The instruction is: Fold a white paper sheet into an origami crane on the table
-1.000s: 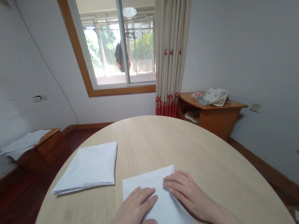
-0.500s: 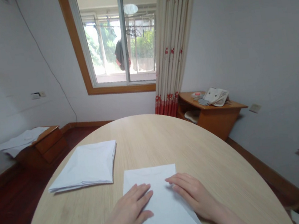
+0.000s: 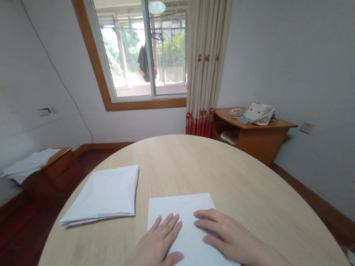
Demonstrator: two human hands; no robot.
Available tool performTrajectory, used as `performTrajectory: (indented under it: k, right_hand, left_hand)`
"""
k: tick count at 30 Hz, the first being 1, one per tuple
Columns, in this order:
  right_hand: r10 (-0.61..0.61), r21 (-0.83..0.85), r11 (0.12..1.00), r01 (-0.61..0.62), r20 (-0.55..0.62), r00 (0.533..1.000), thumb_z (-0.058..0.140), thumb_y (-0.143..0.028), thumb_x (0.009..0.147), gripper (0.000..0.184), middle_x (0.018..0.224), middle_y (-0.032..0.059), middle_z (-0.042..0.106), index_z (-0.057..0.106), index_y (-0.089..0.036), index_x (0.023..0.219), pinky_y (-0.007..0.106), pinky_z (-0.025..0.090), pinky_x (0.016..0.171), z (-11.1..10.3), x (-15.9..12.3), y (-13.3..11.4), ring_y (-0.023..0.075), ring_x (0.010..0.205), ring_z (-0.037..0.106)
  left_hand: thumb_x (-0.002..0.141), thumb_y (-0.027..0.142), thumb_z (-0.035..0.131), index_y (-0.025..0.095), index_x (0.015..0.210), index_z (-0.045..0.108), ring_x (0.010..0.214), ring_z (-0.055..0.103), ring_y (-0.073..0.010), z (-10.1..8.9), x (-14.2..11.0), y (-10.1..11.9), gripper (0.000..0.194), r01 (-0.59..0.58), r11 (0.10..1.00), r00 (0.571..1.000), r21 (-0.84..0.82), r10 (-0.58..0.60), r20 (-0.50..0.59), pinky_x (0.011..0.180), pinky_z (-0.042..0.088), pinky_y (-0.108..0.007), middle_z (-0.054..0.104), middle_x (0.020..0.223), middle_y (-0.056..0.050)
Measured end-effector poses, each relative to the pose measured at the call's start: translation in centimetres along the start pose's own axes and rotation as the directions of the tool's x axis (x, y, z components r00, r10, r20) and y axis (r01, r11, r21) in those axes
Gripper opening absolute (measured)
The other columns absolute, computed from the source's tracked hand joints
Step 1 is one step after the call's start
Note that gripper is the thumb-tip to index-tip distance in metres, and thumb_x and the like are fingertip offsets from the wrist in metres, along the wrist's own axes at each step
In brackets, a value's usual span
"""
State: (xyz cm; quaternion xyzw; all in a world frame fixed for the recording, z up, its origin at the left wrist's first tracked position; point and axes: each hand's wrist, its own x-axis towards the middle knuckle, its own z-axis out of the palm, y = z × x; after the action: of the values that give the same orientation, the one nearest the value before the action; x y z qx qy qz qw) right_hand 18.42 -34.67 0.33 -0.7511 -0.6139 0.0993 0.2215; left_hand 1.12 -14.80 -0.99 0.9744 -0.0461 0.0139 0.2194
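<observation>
Grip open both sides: my left hand and right hand press flat on the white paper sheet, nothing pinched, sheet on the wooden surface; uneven palm pressure could skew or crease it.

White paper lies on a pale wood-grain table, beside a cream curtain with red flowers and a red hem.

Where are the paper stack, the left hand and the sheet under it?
Paper stack (image 3: 102, 195), head view, middle of top sheet.
Left hand (image 3: 151, 248), head view, back of hand.
Sheet (image 3: 178, 206), head view, bare upper part.
</observation>
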Motion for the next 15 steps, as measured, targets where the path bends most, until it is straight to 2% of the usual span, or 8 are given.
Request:
performTrajectory:
  k: [6,11,15]
  right_hand:
    - [0.046,0.003,0.999,-0.047,0.149,0.988,0.053,-0.027,0.092,0.050,0.149,0.0080,0.037,0.045,-0.022,0.140,0.046,0.031,0.113,-0.1,0.0,-0.1,0.0249,0.138,0.034]
    - [0.063,-0.010,0.998,-0.062,0.133,0.989,0.047,-0.029,0.096,0.050,0.152,0.0066,0.028,0.036,-0.023,0.144,0.047,0.026,0.115,0.3,0.1,0.5,0.0229,0.141,0.026]
    - [0.107,-0.062,0.993,-0.099,0.134,0.985,0.041,-0.031,0.099,0.048,0.153,0.0070,0.025,0.034,-0.022,0.145,0.049,0.023,0.116,0.6,0.0,1.2,0.0225,0.142,0.022]
  left_hand:
    - [0.093,0.023,0.055,0.029,0.147,0.030,0.140,0.026,-0.0240,0.3,0.0,-0.2,0.060,0.019,1.000,1.000,-0.015,-0.020,-0.022,0.114,0.025,-0.048,0.025,0.153,-0.005]
    - [0.094,0.018,0.049,0.030,0.143,0.039,0.137,0.034,-0.0211,0.3,-0.2,-0.3,0.052,-0.018,0.998,0.994,-0.055,0.012,-0.105,0.112,0.032,-0.040,0.036,0.150,-0.002]
    - [0.094,0.029,0.053,0.029,0.141,0.042,0.135,0.039,-0.0229,-0.4,-0.3,0.2,0.049,0.012,0.994,0.997,-0.105,-0.019,-0.068,0.111,0.034,-0.041,0.040,0.147,-0.004]
